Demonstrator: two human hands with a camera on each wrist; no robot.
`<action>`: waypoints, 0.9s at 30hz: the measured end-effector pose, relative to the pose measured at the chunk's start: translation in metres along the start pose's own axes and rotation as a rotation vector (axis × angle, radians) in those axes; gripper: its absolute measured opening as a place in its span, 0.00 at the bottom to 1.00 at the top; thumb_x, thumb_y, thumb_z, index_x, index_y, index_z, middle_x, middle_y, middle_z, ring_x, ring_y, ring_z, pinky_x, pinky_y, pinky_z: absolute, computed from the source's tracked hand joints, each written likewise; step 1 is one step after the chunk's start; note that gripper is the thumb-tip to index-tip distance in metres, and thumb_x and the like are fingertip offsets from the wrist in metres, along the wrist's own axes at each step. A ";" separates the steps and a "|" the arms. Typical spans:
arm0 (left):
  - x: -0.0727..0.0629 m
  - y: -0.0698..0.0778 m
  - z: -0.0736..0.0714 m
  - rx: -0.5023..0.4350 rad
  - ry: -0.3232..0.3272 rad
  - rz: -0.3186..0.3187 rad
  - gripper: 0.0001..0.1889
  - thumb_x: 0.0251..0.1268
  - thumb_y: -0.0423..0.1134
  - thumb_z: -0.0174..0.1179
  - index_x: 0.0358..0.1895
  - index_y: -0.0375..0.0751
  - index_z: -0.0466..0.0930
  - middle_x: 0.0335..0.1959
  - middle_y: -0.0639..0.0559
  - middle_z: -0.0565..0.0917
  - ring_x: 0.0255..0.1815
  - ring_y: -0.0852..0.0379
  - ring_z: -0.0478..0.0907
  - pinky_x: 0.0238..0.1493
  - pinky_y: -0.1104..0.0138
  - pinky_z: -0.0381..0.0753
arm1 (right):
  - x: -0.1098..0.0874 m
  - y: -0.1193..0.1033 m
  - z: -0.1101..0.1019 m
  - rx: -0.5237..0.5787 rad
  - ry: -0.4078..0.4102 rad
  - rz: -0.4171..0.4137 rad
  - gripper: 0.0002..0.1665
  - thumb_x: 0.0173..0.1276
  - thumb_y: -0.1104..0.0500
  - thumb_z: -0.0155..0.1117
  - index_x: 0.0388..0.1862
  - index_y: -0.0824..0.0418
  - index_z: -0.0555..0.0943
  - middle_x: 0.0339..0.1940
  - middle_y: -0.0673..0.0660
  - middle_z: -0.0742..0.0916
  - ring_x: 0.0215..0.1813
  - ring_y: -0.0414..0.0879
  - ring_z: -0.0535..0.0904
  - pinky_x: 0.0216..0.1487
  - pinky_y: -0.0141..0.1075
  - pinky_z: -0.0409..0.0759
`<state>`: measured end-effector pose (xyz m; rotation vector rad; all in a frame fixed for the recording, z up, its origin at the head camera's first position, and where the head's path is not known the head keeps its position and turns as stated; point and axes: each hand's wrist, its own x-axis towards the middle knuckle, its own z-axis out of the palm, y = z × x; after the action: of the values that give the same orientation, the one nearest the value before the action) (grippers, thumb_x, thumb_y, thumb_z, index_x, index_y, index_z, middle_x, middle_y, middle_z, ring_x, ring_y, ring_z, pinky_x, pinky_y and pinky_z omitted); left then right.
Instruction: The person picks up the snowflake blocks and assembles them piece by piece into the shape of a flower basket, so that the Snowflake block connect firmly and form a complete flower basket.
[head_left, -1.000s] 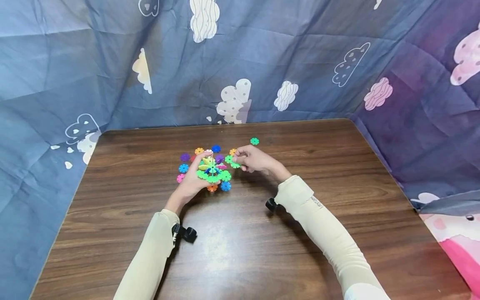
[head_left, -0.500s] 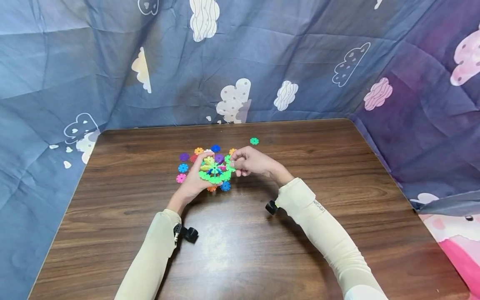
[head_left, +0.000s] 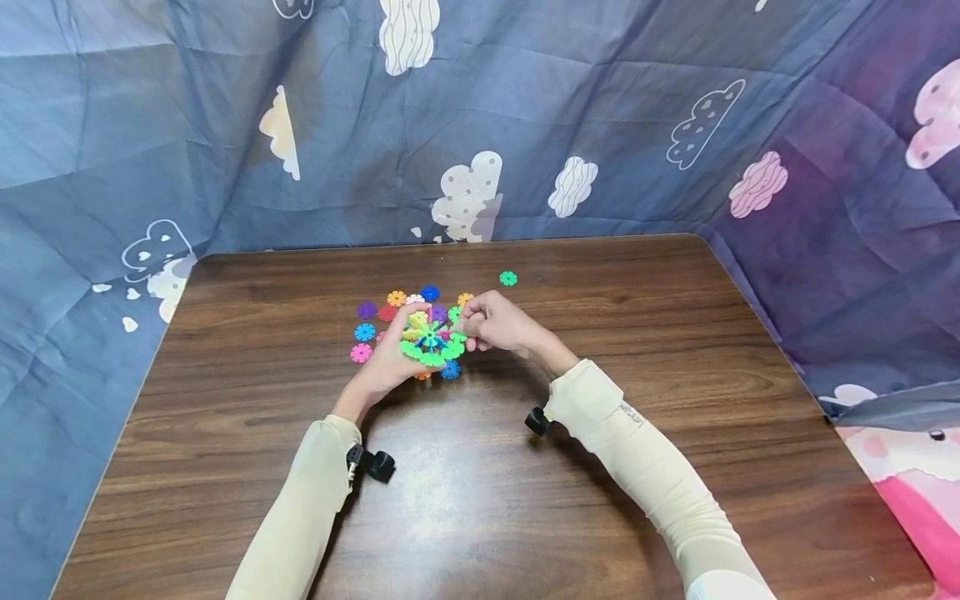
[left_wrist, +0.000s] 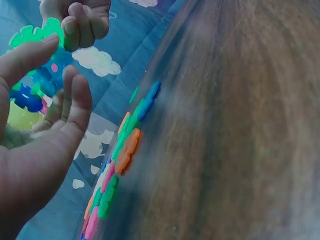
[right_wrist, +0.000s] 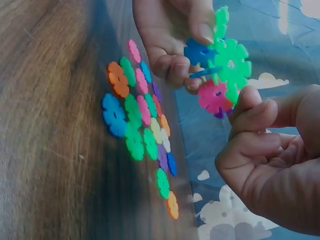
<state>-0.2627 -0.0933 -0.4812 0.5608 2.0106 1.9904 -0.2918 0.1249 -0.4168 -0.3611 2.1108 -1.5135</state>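
Observation:
My left hand (head_left: 386, 363) grips a built-up cluster of plastic snowflake discs (head_left: 431, 337), held above the table. Green discs curve along its near edge, with yellow, blue and pink ones inside. In the right wrist view, the left hand (right_wrist: 167, 37) has its thumb against a green disc at the cluster's edge. My right hand (head_left: 504, 323) is at the cluster's right side, its thumb and fingers pinching a green disc (head_left: 457, 338) there. The right hand (right_wrist: 272, 155) partly hides that disc in its own wrist view, so how firmly it joins the cluster cannot be seen.
Loose snowflake discs in several colours lie flat under and around the hands, such as a pink disc (head_left: 362, 353) and a blue disc (head_left: 364, 332). One green disc (head_left: 508, 278) lies apart, farther back. The wooden table (head_left: 600, 500) meets a cloud-print cloth (head_left: 615, 108).
My right hand has come left with the green disc, bringing it against the cluster's right side. The left hand and cluster have shifted only slightly.

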 end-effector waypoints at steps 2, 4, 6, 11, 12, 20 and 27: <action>0.000 0.001 -0.001 0.013 -0.003 -0.007 0.45 0.54 0.20 0.68 0.73 0.40 0.53 0.66 0.34 0.65 0.57 0.51 0.71 0.51 0.73 0.80 | 0.001 -0.002 0.001 -0.010 -0.008 -0.006 0.08 0.73 0.70 0.52 0.34 0.72 0.77 0.14 0.55 0.78 0.19 0.40 0.74 0.20 0.28 0.64; -0.001 0.002 -0.003 0.017 0.001 -0.011 0.45 0.54 0.19 0.68 0.73 0.39 0.53 0.67 0.33 0.63 0.57 0.50 0.71 0.50 0.74 0.80 | 0.002 -0.004 0.003 -0.008 -0.018 -0.010 0.08 0.72 0.70 0.52 0.34 0.73 0.77 0.14 0.55 0.78 0.19 0.40 0.74 0.20 0.27 0.62; -0.002 0.002 -0.004 0.005 0.006 -0.009 0.45 0.54 0.19 0.67 0.73 0.39 0.53 0.69 0.31 0.61 0.57 0.50 0.71 0.49 0.73 0.81 | 0.003 -0.005 0.003 0.004 -0.023 -0.009 0.08 0.72 0.70 0.52 0.35 0.73 0.77 0.14 0.53 0.78 0.19 0.40 0.74 0.20 0.27 0.62; -0.002 0.003 -0.007 -0.045 0.004 -0.008 0.45 0.54 0.18 0.66 0.74 0.40 0.54 0.72 0.27 0.56 0.56 0.51 0.71 0.48 0.72 0.82 | 0.003 -0.005 0.004 0.067 -0.025 0.034 0.07 0.72 0.70 0.53 0.39 0.74 0.78 0.16 0.53 0.79 0.21 0.40 0.76 0.22 0.27 0.69; -0.001 0.002 -0.007 -0.060 0.004 -0.012 0.45 0.54 0.17 0.66 0.74 0.41 0.53 0.72 0.27 0.57 0.56 0.52 0.72 0.48 0.72 0.82 | 0.003 -0.004 0.005 0.085 -0.024 0.044 0.07 0.72 0.70 0.53 0.39 0.74 0.78 0.16 0.53 0.80 0.20 0.40 0.76 0.22 0.27 0.71; 0.001 0.005 -0.006 -0.163 0.103 -0.027 0.54 0.55 0.16 0.64 0.79 0.51 0.42 0.75 0.35 0.56 0.62 0.53 0.73 0.54 0.72 0.81 | 0.006 0.004 0.010 0.319 0.007 0.100 0.03 0.72 0.69 0.55 0.41 0.70 0.74 0.19 0.54 0.85 0.19 0.38 0.78 0.23 0.26 0.78; 0.004 0.002 0.002 -0.116 0.208 0.015 0.59 0.52 0.18 0.68 0.80 0.52 0.38 0.73 0.38 0.62 0.69 0.43 0.67 0.53 0.76 0.80 | 0.009 0.002 0.015 0.375 -0.004 0.076 0.03 0.72 0.68 0.57 0.39 0.69 0.77 0.18 0.54 0.85 0.18 0.37 0.76 0.21 0.25 0.73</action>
<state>-0.2654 -0.0892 -0.4792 0.3569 1.9921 2.2393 -0.2909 0.1091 -0.4242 -0.1444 1.7637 -1.8128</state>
